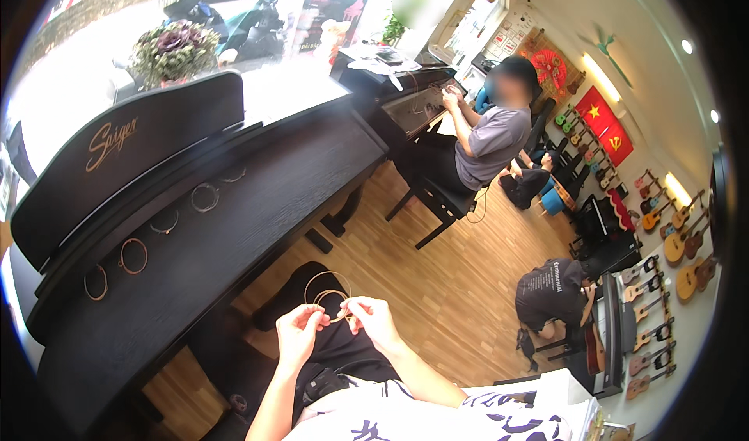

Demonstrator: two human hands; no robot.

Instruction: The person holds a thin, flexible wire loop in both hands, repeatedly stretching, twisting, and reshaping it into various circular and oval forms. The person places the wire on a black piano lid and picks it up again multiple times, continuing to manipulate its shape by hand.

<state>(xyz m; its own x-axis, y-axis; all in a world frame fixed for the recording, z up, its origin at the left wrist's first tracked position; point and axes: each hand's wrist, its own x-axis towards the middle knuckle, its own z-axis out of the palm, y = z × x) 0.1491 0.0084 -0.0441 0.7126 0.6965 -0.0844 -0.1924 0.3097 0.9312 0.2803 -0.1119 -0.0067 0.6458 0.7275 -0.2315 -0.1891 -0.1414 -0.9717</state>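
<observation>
Above my lap, my left hand [299, 332] and my right hand [373, 324] pinch a coiled, copper-coloured wire string [328, 272] between them. A wide loop of it stands up over my fingers, with a smaller loop inside. It resembles an instrument string; its ends are too fine to make out. More coiled strings [146, 255] lie in a row along the dark piano lid [257, 199] to my left, some copper-coloured and some silvery.
A seated person [491, 140] handles thin wire at another dark piano ahead. Another person [550, 296] bends by a keyboard [611, 332] at right. Guitars [677, 246] hang along the right wall. A plant [175, 51] stands behind the near piano.
</observation>
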